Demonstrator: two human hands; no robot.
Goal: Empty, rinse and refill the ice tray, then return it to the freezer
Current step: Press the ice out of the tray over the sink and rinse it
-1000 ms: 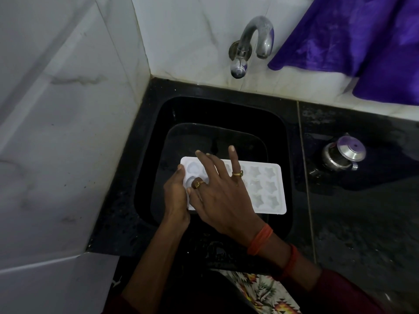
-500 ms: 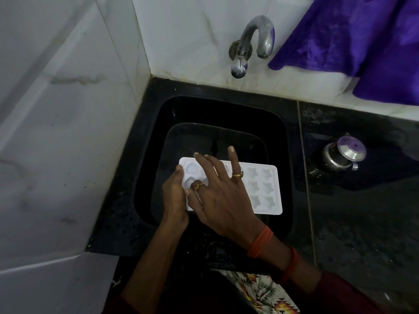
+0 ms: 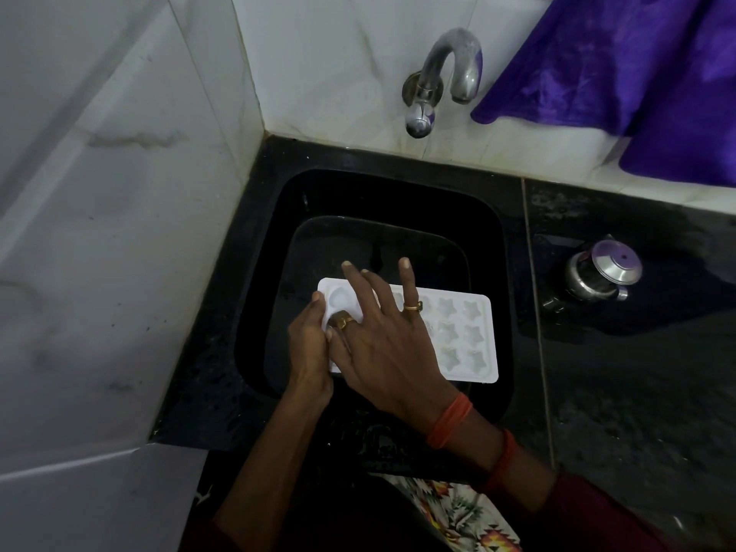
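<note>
Black table (image 3: 637, 392) w/ a sunken sink (image 3: 492, 233) in the corner; white ice tray (image 3: 470, 340) sits level over the sink, cavities up. Left hand (image 3: 308, 348) grips the tray's left end; right hand (image 3: 382, 340) lies across its left half, fingers straight & spread, touching the left hand. Tap (image 3: 450, 73) on wall behind, steel pot (image 3: 601, 272) on table at right.

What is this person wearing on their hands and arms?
The right hand wears two gold rings, and its wrist and forearm carry two orange-red thread bands. A dark maroon sleeve begins further up. The left hand shows no ring or band; its forearm is bare.
</note>
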